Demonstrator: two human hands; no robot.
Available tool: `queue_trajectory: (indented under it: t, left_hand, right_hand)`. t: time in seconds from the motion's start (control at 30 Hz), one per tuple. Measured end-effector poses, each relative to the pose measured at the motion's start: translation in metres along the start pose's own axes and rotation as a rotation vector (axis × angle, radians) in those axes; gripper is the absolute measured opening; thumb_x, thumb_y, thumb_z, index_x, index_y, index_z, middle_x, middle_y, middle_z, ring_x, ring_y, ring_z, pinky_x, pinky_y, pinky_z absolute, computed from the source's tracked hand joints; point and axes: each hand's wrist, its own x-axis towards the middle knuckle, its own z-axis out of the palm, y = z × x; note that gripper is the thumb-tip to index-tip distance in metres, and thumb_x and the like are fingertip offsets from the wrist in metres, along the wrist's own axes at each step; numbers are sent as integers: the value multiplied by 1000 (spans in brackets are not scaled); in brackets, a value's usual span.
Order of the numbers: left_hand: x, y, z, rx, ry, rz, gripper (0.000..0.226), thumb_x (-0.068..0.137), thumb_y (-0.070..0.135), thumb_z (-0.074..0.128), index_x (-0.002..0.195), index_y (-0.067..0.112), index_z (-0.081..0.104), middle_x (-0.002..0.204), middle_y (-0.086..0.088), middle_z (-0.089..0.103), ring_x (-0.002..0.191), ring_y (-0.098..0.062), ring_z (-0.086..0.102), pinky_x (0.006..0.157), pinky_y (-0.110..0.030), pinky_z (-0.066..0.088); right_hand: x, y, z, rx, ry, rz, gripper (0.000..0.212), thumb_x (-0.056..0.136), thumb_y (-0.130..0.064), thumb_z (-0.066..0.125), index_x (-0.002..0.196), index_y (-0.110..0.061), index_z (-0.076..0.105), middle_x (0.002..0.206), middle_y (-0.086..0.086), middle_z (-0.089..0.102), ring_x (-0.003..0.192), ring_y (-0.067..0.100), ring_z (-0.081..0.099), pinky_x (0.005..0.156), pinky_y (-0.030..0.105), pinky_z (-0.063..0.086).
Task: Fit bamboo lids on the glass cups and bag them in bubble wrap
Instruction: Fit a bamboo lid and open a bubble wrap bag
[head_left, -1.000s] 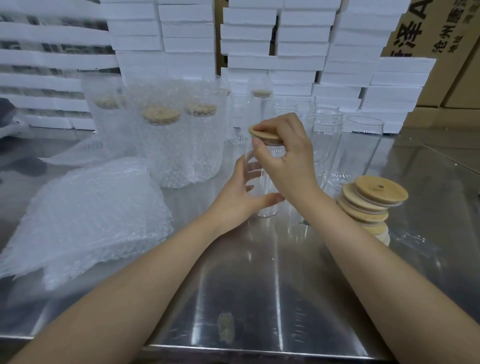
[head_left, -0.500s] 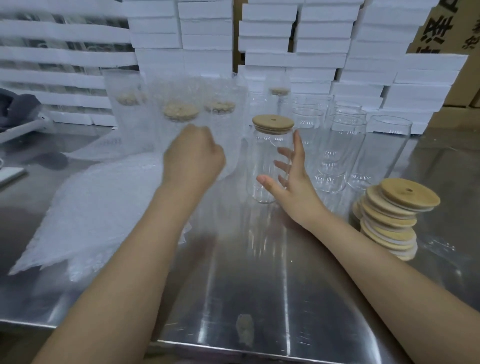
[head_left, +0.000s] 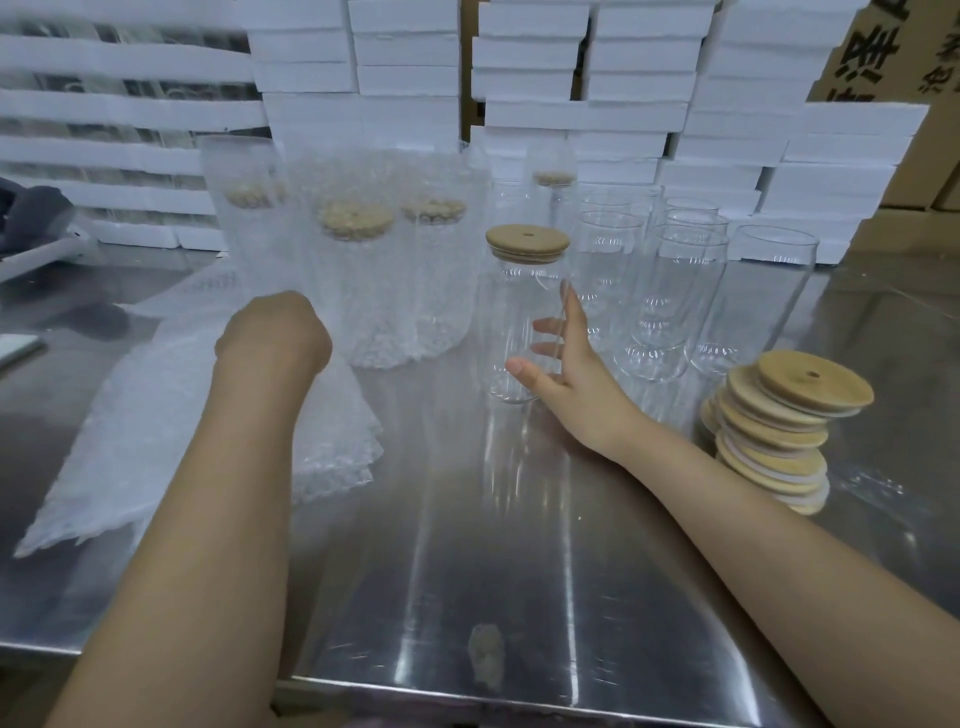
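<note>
A clear glass cup (head_left: 511, 317) with a bamboo lid (head_left: 527, 241) fitted on top stands upright at the table's middle. My right hand (head_left: 576, 384) is spread beside its lower right. The thumb lies in front of the base and the straight fingers reach round the far side without closing. My left hand (head_left: 275, 332) is turned knuckles-up over the far edge of a flat pile of bubble wrap bags (head_left: 171, 431); its fingers are hidden beneath it. A leaning stack of bamboo lids (head_left: 779, 421) sits at the right.
Several lidded cups in bubble wrap bags (head_left: 363, 291) stand behind the pile. Several bare open cups (head_left: 675, 291) cluster right of the lidded one. White foam boxes (head_left: 571, 114) wall the back of the steel table (head_left: 519, 571); cardboard cartons (head_left: 883, 52) stand far right.
The lid my right hand held over the cup now sits on it. That hand dropped to the cup's lower side. My left hand left the cup and moved left onto the bubble wrap pile.
</note>
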Motion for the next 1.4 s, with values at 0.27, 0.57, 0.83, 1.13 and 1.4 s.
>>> queue_trajectory:
  t: [0.27, 0.57, 0.83, 1.13, 1.4]
  left_hand:
    - [-30, 39, -15, -1220, -151, 96, 23, 94, 13, 61, 111, 6, 48, 93, -13, 51, 59, -14, 60, 45, -20, 51]
    - [-37, 68, 36, -464, -179, 501, 23, 86, 34, 70, 79, 13, 62, 73, 1, 64, 66, -10, 59, 54, -22, 40]
    - [-49, 73, 42, -116, -382, 544, 15, 82, 32, 66, 83, 18, 62, 82, 4, 69, 81, -14, 64, 69, -25, 49]
    - [-39, 70, 41, -222, 110, 444, 40, 96, 47, 51, 91, 8, 59, 89, -9, 63, 86, -31, 58, 72, -37, 44]
    - [-48, 73, 46, -129, 61, 588, 36, 83, 20, 65, 114, 17, 49, 103, -6, 57, 97, -30, 58, 72, -34, 43]
  right_hand:
    - [2, -4, 2, -170, 143, 12, 105, 84, -50, 67, 153, -31, -9, 123, -1, 45, 115, 12, 49, 94, 28, 40]
    - [-5, -8, -4, -297, 229, 25, 103, 75, -61, 57, 150, -37, -10, 129, -6, 41, 121, 10, 45, 91, 36, 44]
    - [-2, -18, -8, -65, 358, -133, 107, 79, -45, 71, 150, -43, -10, 157, -5, 23, 134, 6, 38, 101, 21, 33]
    - [-6, -26, -8, -206, 454, -190, 103, 76, -23, 70, 153, -33, 2, 123, -1, 24, 102, 6, 41, 77, 17, 40]
    - [-10, -36, -8, -216, 429, -122, 98, 77, -21, 68, 152, -31, 6, 127, 2, 21, 93, 8, 42, 77, 46, 54]
